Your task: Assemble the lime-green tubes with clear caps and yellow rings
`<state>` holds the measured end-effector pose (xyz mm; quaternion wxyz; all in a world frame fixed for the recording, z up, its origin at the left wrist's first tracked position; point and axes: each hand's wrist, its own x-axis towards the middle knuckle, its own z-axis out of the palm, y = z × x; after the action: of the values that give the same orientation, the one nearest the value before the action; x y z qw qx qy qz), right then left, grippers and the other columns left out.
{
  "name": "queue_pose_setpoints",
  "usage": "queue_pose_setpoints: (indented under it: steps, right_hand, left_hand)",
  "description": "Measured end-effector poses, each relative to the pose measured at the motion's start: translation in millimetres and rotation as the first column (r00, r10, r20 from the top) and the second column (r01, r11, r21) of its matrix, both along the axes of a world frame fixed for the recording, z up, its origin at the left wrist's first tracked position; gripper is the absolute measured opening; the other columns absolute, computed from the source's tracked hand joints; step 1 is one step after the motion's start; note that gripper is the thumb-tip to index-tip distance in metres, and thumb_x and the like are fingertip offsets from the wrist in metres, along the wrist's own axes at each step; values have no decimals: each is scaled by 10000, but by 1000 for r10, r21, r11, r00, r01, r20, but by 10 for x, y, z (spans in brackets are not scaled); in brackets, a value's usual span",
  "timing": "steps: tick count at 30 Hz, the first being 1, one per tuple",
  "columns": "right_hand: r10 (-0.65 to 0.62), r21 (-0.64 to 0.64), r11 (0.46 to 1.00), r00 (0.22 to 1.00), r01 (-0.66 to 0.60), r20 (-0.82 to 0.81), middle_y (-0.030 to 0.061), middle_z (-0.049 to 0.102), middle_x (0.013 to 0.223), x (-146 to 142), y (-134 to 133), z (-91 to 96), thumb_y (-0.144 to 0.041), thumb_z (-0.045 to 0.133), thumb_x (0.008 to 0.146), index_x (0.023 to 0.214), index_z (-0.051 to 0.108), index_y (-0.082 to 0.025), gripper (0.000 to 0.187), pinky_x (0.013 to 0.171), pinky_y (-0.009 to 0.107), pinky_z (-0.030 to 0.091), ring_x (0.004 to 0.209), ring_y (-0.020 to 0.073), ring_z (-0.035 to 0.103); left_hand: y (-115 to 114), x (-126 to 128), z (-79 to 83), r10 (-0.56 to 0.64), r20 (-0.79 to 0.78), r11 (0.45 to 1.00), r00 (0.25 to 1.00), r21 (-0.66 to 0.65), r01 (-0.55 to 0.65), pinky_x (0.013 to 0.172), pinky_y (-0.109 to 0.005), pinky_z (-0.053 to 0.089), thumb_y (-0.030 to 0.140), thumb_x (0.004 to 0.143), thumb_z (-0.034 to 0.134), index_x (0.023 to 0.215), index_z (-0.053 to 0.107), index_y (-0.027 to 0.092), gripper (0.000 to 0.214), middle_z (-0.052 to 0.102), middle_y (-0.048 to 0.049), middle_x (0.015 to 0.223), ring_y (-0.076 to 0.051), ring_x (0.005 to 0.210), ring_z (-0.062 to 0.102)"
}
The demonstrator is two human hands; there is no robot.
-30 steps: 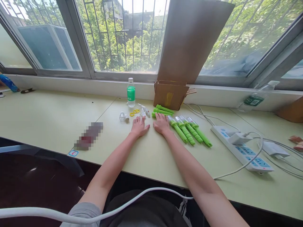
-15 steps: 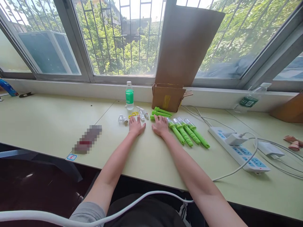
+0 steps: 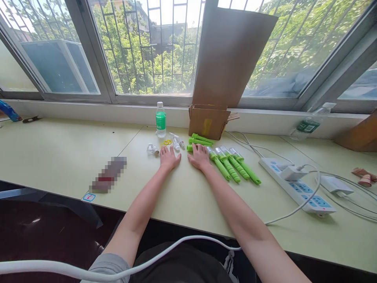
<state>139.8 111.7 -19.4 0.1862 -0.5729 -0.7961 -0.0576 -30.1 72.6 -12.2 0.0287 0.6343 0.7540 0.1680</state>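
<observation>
My left hand (image 3: 169, 158) lies flat and open on the pale green table (image 3: 188, 192), holding nothing. Just beyond its fingertips are yellow rings (image 3: 167, 142), small clear plastic pieces (image 3: 151, 149) and clear tube parts (image 3: 177, 141). My right hand (image 3: 200, 157) also rests flat and open, a short gap from the left one. Its fingertips nearly touch loose green handles (image 3: 200, 140). To its right lies a row of several green-handled tools with clear tips (image 3: 234, 165).
A green-labelled water bottle (image 3: 160, 120) and an open cardboard box (image 3: 208, 120) stand by the window sill. A white power strip (image 3: 297, 186) with plugs and cables lies at the right. A blurred dark object (image 3: 108, 174) lies at the left. A white cable (image 3: 118, 271) crosses my lap.
Both hands stay flat on the table in the same place. The view has shifted slightly as my head moved.
</observation>
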Motion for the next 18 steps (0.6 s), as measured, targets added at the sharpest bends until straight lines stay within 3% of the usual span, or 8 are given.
queue_pose_setpoints:
  steps: [6, 13, 18]
  right_hand:
    - [-5, 36, 999, 1000, 5, -8, 158, 401, 1306, 6, -28, -1, -465, 437, 833, 1332, 389, -160, 587, 1063, 484, 177, 1246, 322, 327]
    - [166, 38, 986, 985, -165, -40, 147, 538, 1200, 12, -88, 25, -414, 439, 854, 1183, 501, -130, 439, 1005, 409, 285, 1153, 271, 432]
    - [221, 49, 974, 975, -219, -31, 131, 554, 1199, 26, -221, 57, -411, 462, 854, 1198, 512, -153, 433, 996, 414, 291, 1147, 269, 443]
  left_hand:
    - [7, -9, -40, -5, -26, 999, 1000, 40, 6, 1091, -465, 169, 620, 815, 321, 1320, 318, 133, 701, 355, -198, 1383, -340, 1346, 227]
    - [-24, -5, -10, -16, -8, 999, 1000, 40, 16, 1079, -459, 196, 580, 835, 300, 1306, 360, 130, 654, 404, -180, 1328, -319, 1259, 330]
    - [-40, -7, 11, -21, -5, 999, 1000, 37, 21, 1082, -476, 203, 555, 844, 295, 1310, 374, 116, 645, 405, -178, 1345, -322, 1252, 334]
